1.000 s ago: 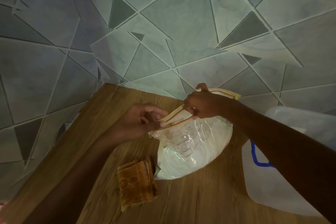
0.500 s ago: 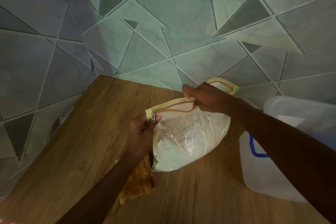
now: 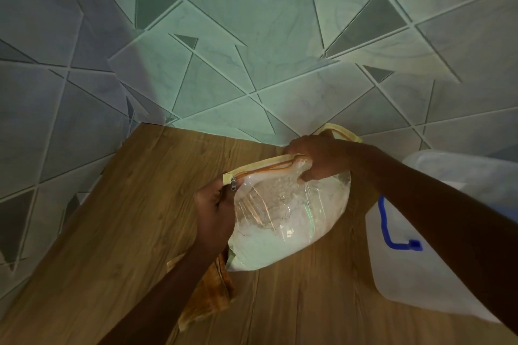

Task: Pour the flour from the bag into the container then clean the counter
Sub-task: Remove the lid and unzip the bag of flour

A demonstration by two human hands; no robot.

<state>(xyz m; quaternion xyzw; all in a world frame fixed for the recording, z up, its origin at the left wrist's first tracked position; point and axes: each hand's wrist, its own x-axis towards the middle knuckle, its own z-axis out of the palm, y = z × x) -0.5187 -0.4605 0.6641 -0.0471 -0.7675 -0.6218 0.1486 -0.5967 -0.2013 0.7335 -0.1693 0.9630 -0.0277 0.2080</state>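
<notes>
1. Counter (image 3: 112, 232): wood, set against a tiled wall.
2. Cloth (image 3: 208, 294): orange, folded, lying partly under the left forearm.
3. Left hand (image 3: 214, 213): fingers curled round the bag's left end, by the zip pull.
4. Bag (image 3: 286, 227): clear, holding flour, resting mid-counter.
5. Right hand (image 3: 316, 159): fist clenched on the bag's zip edge.
6. Container (image 3: 406, 283): translucent with a blue latch, just right of the bag.
</notes>
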